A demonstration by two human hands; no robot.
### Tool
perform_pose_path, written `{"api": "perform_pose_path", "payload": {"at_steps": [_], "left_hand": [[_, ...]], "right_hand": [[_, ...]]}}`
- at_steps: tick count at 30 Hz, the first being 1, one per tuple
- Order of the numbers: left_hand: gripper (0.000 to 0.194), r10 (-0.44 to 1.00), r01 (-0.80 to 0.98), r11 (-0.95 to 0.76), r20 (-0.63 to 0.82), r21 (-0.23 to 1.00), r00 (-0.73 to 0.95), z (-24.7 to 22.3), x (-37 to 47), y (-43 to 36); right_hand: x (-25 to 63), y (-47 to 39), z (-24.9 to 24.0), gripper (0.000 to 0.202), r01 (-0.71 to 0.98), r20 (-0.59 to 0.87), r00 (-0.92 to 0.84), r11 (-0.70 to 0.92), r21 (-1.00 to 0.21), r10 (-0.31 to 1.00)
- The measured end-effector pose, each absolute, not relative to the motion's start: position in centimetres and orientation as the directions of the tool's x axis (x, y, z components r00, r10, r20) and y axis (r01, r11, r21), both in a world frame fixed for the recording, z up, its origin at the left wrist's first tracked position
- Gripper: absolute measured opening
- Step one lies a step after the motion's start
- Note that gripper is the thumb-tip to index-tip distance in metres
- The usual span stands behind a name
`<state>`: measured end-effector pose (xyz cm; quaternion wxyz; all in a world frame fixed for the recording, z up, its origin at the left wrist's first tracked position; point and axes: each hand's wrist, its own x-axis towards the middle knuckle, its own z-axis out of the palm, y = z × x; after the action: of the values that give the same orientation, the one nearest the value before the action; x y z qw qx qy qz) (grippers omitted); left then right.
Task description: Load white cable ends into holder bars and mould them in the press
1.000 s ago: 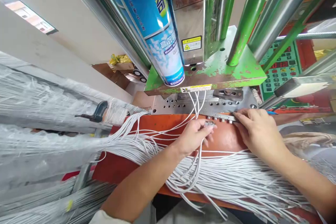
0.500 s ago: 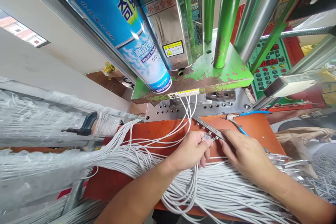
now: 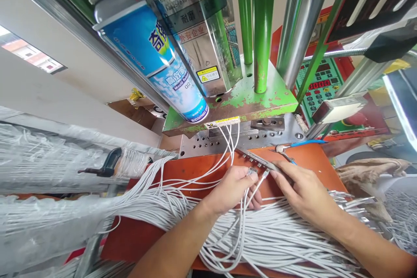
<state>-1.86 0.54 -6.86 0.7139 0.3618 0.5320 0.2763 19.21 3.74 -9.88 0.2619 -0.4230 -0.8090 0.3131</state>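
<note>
Cables point(image 3: 243, 226) and metal bar point(image 3: 257, 159), both in hand.
Left hand point(image 3: 233, 189)'s pinching a few cable ends just beside the bar, right hand point(image 3: 302, 184)'s gripping the bar's near end, all above the orange table point(image 3: 195, 188), in front of the green press point(image 3: 267, 97).

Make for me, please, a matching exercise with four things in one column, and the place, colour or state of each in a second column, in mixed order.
1. Spray can
2. Metal bar
3. Pliers
4. Control panel

A. Blue at the handles
B. Showing red digits
C. Held by the right hand
D. With its base at the left part of the green plate

Right pairs: 1-D, 2-C, 3-A, 4-B
</note>
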Motion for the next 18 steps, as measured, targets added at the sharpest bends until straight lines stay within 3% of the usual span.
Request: {"api": "perform_pose_path", "payload": {"at_steps": [7,11,18], "left_hand": [[0.04,0.746,-0.036,0.626,-0.585,0.779,0.319,-7.1,-2.0,1.2],[0.046,0.784,0.021,0.554,-0.53,0.832,0.322,-7.2,-2.0,1.2],[0.038,0.959,0.264,0.279,-0.255,0.923,-0.123,-7.8,-3.9,1.1]], "right_hand": [[19.3,3.6,-10.1,0.026,0.486,0.177,-0.623,0.555,-0.675,0.762],[19.4,3.6,-10.4,0.024,0.478,0.213,-0.631,0.59,-0.651,0.746],[19.8,3.7,-10.6,0.02,0.54,0.262,-0.511,0.543,-0.643,0.819]]}}
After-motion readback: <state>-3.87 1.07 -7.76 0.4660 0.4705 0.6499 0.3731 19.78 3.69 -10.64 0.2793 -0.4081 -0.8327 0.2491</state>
